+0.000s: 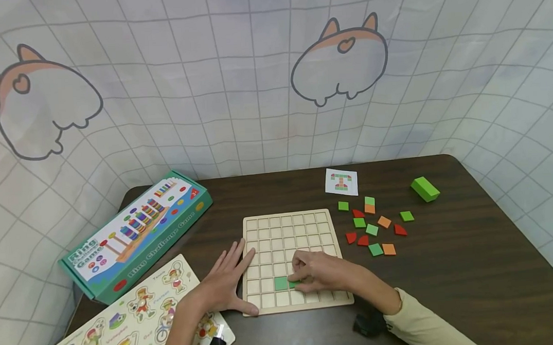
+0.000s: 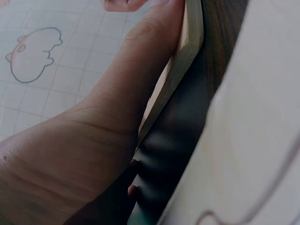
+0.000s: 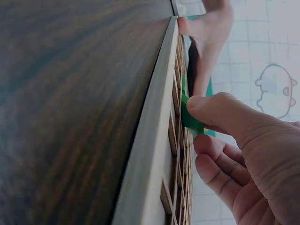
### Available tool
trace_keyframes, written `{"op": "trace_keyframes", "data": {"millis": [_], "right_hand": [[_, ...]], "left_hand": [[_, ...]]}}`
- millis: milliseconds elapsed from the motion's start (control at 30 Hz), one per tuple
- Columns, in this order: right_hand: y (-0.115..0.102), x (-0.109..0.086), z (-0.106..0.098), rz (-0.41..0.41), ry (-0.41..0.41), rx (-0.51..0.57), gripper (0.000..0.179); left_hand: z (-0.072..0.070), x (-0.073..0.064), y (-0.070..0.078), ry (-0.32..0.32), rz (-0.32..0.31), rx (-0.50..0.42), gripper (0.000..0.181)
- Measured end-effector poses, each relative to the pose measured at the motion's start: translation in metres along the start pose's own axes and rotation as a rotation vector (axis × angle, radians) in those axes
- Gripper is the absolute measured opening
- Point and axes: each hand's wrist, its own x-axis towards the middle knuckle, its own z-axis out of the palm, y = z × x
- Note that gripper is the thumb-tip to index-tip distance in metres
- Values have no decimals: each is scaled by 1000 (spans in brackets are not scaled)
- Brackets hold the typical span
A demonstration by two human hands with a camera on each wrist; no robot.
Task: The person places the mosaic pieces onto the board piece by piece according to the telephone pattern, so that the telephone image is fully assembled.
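A wooden grid board point(image 1: 286, 217) lies on the dark table in the head view. My left hand point(image 1: 226, 285) rests at its left edge, fingers spread, with the thumb by the near left corner. Over the lower middle cells, my right hand point(image 1: 320, 271) pinches a green square tile point(image 3: 193, 117) between thumb and fingers. Another green square tile point(image 1: 281, 283) sits in the cell just left of it. In the right wrist view, the pinched tile stands tilted at the grid, partly covered by the thumb. The left wrist view shows mostly my left hand's heel point(image 2: 136, 70) beside the board's edge.
Right of the board lie loose green, orange and red tiles point(image 1: 384, 222). Behind them are a pattern card point(image 1: 334, 189) and a green block point(image 1: 425, 189). A green toy box point(image 1: 168, 244) and an illustrated board point(image 1: 107, 324) occupy the left side.
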Motion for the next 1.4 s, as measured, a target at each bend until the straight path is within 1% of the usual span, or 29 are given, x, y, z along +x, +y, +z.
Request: {"op": "trace_keyframes", "data": {"millis": [100,300,433,600,700,1000,1133,1233,1300,1400], "right_hand": [[1,0,1,-9,10,-13,24],[1,-1,3,-4,10,5,24],[1,-1,4,-11,15,-13,21],[0,-2,4,19,-1,-24,14],[-1,-3,3,33,-6,-19,13],[0,-3,3,49,-14,-30,13],[-1,-5,1,62,-40,-65,20],[2,-12,-4,61,-39,-75,29],[7,-22,-10,60,-9,-65,35],[22,-44,-23,81,54,-69,42]], "left_hand": [[-1,0,1,2,3,2,127],[-1,-1,1,-6,0,2,127],[-1,-1,1,-12,-2,-1,127],[0,0,0,-13,-1,5,127],[0,0,0,-14,-2,6,127],[1,1,-1,-9,-7,4,127],[1,1,-1,-6,-4,-1,128],[2,2,-2,-6,2,2,128],[2,2,-2,-7,6,5,128],[2,2,-2,-8,13,8,127]]}}
